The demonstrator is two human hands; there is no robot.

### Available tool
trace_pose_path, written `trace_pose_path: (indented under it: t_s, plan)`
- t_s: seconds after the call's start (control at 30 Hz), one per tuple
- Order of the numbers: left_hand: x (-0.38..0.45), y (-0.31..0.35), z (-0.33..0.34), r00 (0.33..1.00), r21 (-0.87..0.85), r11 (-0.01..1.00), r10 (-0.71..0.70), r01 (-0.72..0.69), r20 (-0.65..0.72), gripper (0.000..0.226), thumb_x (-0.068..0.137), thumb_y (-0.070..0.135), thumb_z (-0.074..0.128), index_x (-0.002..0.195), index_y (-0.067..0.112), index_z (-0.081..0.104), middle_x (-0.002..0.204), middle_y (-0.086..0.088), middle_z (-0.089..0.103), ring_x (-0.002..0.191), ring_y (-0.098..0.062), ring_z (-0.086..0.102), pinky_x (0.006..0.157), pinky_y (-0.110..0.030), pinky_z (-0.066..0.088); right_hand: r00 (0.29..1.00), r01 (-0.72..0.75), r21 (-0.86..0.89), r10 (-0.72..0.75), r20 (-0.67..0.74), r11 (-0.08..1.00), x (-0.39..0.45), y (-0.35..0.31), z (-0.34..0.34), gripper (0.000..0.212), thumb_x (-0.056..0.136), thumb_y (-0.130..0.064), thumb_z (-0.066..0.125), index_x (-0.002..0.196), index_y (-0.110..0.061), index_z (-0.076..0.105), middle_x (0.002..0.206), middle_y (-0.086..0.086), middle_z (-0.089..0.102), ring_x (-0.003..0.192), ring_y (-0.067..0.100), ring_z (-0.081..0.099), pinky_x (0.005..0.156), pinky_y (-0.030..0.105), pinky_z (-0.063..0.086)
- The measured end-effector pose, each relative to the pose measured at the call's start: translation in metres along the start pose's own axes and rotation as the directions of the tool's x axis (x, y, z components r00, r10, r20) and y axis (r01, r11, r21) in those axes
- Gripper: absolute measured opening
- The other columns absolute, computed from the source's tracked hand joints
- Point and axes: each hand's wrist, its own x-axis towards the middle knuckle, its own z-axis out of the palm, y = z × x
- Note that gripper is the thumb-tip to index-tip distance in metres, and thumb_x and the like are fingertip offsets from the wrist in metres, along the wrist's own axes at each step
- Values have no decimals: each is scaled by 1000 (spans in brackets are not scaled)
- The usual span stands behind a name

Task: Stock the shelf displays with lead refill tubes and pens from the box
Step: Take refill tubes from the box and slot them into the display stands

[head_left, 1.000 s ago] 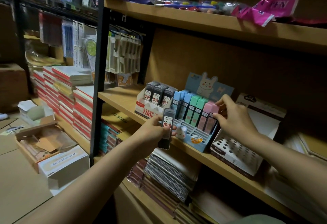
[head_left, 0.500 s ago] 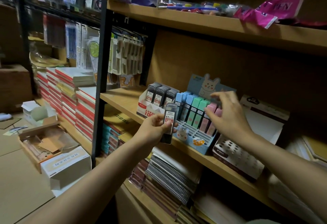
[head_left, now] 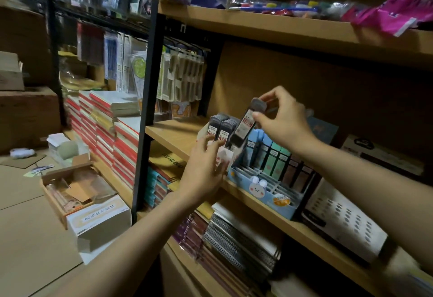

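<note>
The task is judged part done. A dark lead refill tube (head_left: 246,124) is pinched at its cap by the right hand (head_left: 282,120) and tilted over the white display box (head_left: 223,156), where two tubes (head_left: 219,129) already stand. The box front is steadied by the left hand (head_left: 203,170), fingers straight. In the blue display tray (head_left: 260,191) beside it, pastel tubes (head_left: 271,153) fill the back rows; the front slots are empty. Pens are not seen placed.

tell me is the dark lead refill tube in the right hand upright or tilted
Tilted. The dark lead refill tube leans with its cap end up and to the right, pinched at the top by the right hand, unlike the upright tubes beside it.
</note>
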Motion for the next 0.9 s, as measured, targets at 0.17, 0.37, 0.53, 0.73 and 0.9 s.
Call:
trace_pose_path:
  t_s: [0.17, 0.37, 0.53, 0.73, 0.9]
  plan:
    - [4, -12, 9, 978, 217, 969, 78, -120, 192, 67, 93, 52, 48, 152, 38, 18, 163, 5, -2, 149, -18, -8, 116, -37, 0, 994, 107, -167, -108, 4, 980, 21, 2, 13, 24, 84, -16, 74, 98, -17, 55, 94, -2, 61, 81, 10, 58, 62, 9, 39]
    - [4, -22, 18, 974, 272, 951, 89, -145, 208, 68, 95, 46, 49, 152, 38, 14, 163, 2, -6, 149, -22, -8, 119, -42, 8, 994, 68, -213, -48, 96, 975, 19, 12, 33, 20, 83, -13, 74, 96, -13, 58, 93, 2, 65, 85, 18, 62, 70, 29, 52]
    - [3, -25, 20, 979, 224, 965, 92, -132, 182, 70, 94, 38, 56, 151, 40, 16, 163, 1, -7, 150, -22, -4, 118, -40, 18, 993, 31, -381, 16, 120, 924, 16, 20, 45, 15, 83, -27, 74, 92, -21, 63, 88, -2, 67, 93, 21, 61, 93, 42, 44]
    - [3, -27, 24, 978, 189, 974, 85, -121, 189, 74, 93, 36, 59, 152, 41, 14, 162, 2, -12, 150, -22, -5, 117, -41, 21, 991, -64, -484, 114, 75, 873, 19, 27, 56, 15, 81, -34, 76, 90, -25, 69, 108, 2, 60, 113, 26, 52, 107, 51, 33]
    - [2, -30, 28, 980, 191, 971, 112, -144, 166, 76, 93, 31, 60, 153, 39, 14, 163, -1, -10, 150, -24, 0, 118, -44, 27, 997, -34, -504, 66, 47, 863, 14, 29, 62, 10, 84, -34, 72, 89, -26, 69, 111, 1, 56, 114, 25, 48, 100, 45, 30]
